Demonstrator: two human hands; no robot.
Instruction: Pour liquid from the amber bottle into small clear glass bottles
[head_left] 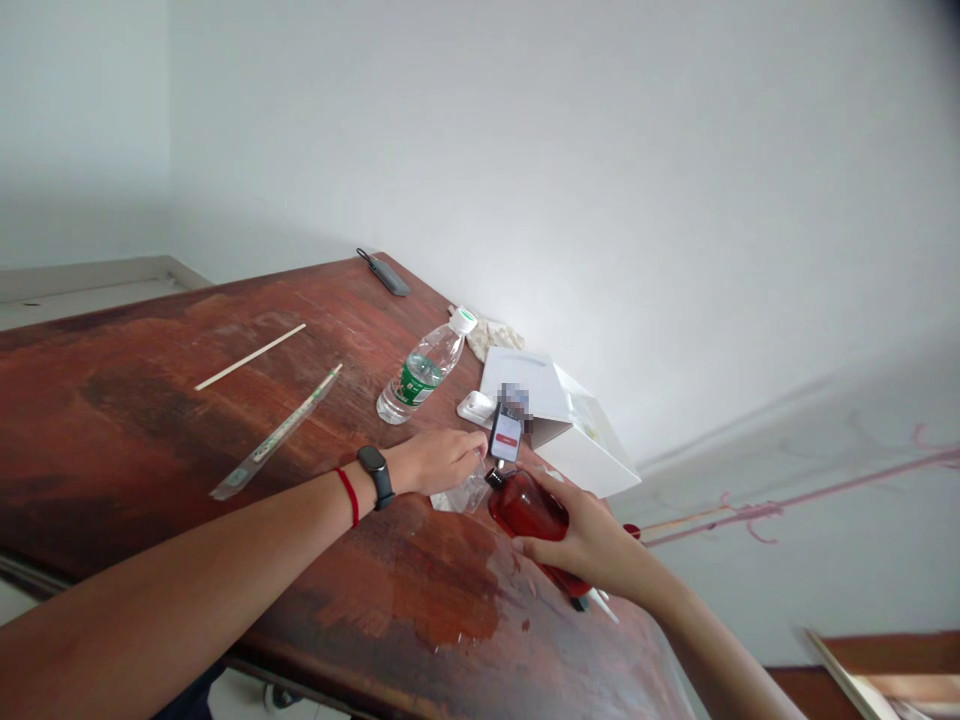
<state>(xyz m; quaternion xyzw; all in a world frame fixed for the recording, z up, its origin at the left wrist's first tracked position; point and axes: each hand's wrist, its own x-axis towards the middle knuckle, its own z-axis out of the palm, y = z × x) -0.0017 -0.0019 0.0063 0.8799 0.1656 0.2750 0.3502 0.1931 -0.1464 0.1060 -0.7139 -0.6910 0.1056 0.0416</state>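
Note:
My right hand [581, 530] is wrapped round a dark red see-through bottle [529, 508]. The bottle is tilted, its black neck end [495, 476] pointing left toward my other hand. With curled fingers, my left hand [442, 460] holds a clear plastic cup [461, 495] by its upper part, low over the table. The cup sits close to the bottle's neck; whether they touch, I cannot tell. Part of the cup is hidden by my left hand. A puddle [446, 600] spreads over the wood in front of both hands.
Behind my hands, a capped water bottle [424, 370] stands on the brown table [150, 400]. A phone [507, 435] leans against a white box [525, 380], beside a small white case [475, 406]. A bare stick [251, 356], a wrapped pair of chopsticks [281, 430] and a grey pouch [386, 275] lie leftward.

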